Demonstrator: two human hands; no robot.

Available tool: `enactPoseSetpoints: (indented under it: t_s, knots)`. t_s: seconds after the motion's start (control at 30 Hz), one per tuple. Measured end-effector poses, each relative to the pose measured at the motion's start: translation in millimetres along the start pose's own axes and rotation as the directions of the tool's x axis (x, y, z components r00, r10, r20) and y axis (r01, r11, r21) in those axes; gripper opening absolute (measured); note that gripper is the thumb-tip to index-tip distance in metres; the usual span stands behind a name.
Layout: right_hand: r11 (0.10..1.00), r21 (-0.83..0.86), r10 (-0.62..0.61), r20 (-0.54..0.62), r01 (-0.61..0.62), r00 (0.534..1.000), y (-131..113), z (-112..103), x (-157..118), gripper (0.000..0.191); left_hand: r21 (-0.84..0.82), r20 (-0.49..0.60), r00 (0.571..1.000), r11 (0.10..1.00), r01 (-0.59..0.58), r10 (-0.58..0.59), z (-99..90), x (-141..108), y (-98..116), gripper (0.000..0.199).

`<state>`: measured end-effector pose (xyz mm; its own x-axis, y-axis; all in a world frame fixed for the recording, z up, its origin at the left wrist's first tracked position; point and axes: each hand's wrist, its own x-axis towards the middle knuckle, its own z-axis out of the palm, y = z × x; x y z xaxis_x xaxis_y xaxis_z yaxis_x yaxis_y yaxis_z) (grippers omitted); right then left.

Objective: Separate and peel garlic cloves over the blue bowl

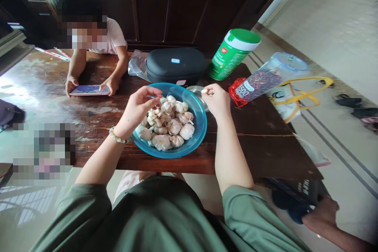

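A blue bowl [202, 126] full of garlic bulbs [174, 126] stands near the table's front edge. Over its upper left rim is my left hand [141, 107], a bracelet at the wrist; its fingers curl with thumb and fingertips close together, and whether they hold anything is too small to tell. My right hand [217, 101] is just beyond the bowl's right rim, pinching a small peeled garlic clove [204, 91] between thumb and fingers. Below and behind that hand, a clear shallow dish [196, 89] is partly hidden by the bowl.
Behind the bowl lies a black case [174, 65] beside a plastic bag [138, 64]. A green canister [230, 55] and a clear jar [262, 78] stand to the right. Across the table at left, a person holds a phone [90, 90]. Another person's foot shows at lower right.
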<state>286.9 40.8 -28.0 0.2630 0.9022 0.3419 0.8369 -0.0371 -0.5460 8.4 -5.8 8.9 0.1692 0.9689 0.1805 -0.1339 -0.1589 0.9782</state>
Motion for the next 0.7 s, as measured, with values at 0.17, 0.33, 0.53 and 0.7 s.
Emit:
enactPoseSetpoints:
  t_s: [0.17, 0.33, 0.53, 0.7]
  knots:
    - [0.999, -0.021, 0.035, 0.129, -0.032, 0.991, 20.7, 6.9, 9.4, 0.033, 0.013, 0.001, 1.000, 1.000, 0.008, -0.009, -0.4, -0.5, 0.6, 0.027]
    - [0.999, -0.006, 0.040, 0.099, -0.039, 0.994, 18.2, 10.2, 7.5, 0.032, 0.032, -0.015, 1.000, 0.999, 0.013, -0.013, -0.9, -1.0, 0.6, 0.027]
    - [0.999, 0.053, 0.004, 0.034, -0.006, 0.999, 15.7, 6.9, 6.2, 0.023, 0.027, -0.022, 1.000, 1.000, 0.010, -0.010, -1.8, -0.3, -0.1, 0.026]
    - [0.877, 0.466, -0.097, -0.063, 0.116, 0.993, -16.1, -19.9, -8.4, 0.025, 0.008, -0.041, 0.999, 1.000, 0.002, -0.001, -3.0, 0.8, -0.5, 0.024]
